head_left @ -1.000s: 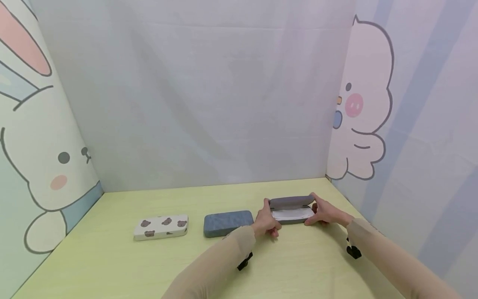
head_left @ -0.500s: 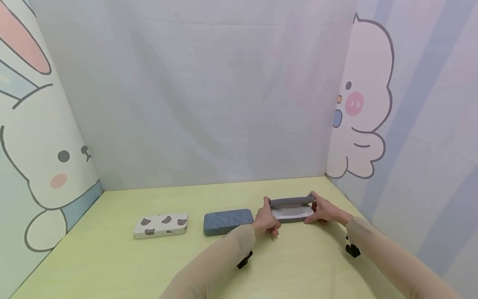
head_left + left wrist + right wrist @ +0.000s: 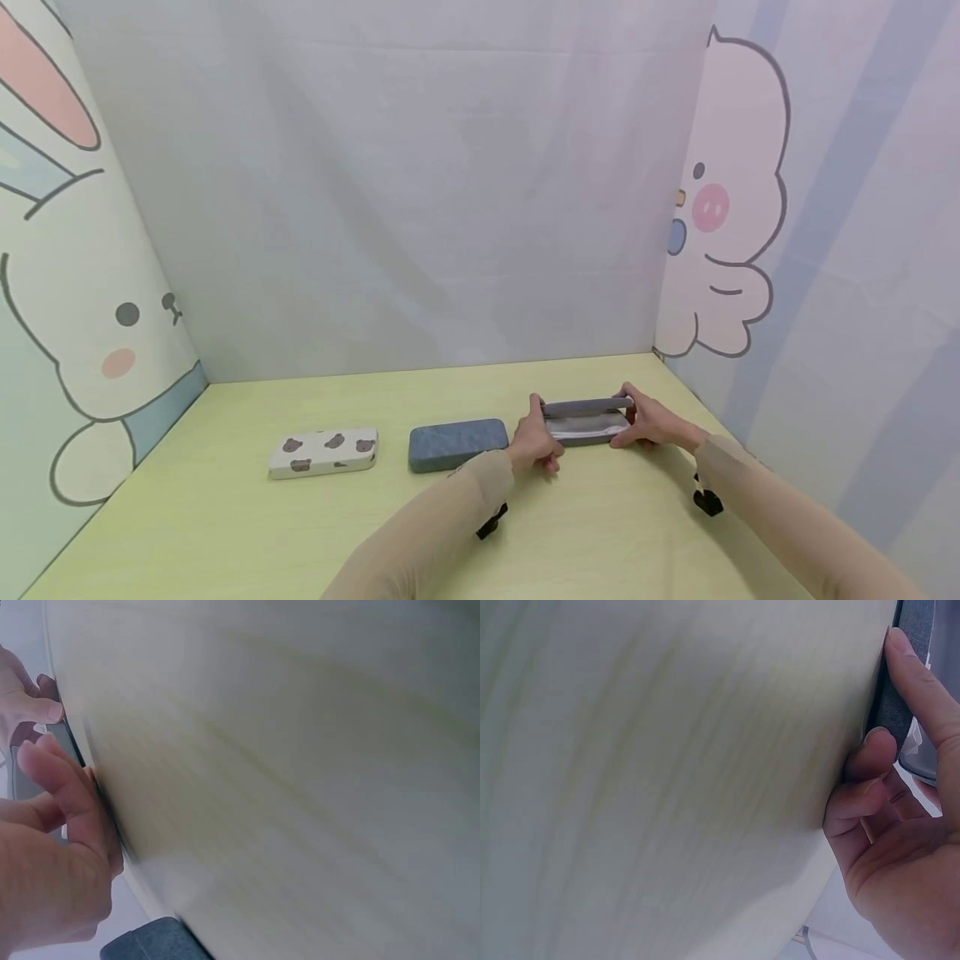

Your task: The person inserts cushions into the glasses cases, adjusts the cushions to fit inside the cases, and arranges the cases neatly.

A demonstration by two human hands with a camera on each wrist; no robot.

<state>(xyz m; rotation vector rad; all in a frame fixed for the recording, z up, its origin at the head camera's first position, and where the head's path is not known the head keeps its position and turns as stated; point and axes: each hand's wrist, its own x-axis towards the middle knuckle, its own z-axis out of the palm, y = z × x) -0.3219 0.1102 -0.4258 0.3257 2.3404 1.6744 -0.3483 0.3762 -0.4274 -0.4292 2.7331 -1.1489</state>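
Note:
A grey glasses case (image 3: 588, 407) lies at the right of the table with its lid tilted partly down over the base. Something whitish shows inside. At its left end my left hand (image 3: 534, 439) holds the case, the index finger up at the lid and the thumb by the front edge. Its right end is gripped by my right hand (image 3: 651, 422), fingers at the lid and thumb at the front of the base. Up close in the right wrist view, the thumb lies along the dark side of the case (image 3: 895, 697), with the other fingers curled at its end.
A blue glasses case (image 3: 457, 447), closed, lies just left of my left hand. Farther left is a white case (image 3: 324, 455) with bear prints. The pale yellow table (image 3: 225, 533) meets a grey curtain (image 3: 420, 208) behind and printed side walls.
The lid of the grey glasses case has come down from a more upright position, narrowing the opening. Both hands stay at its two ends, with the right fingertips tipping slightly forward along with the lid.

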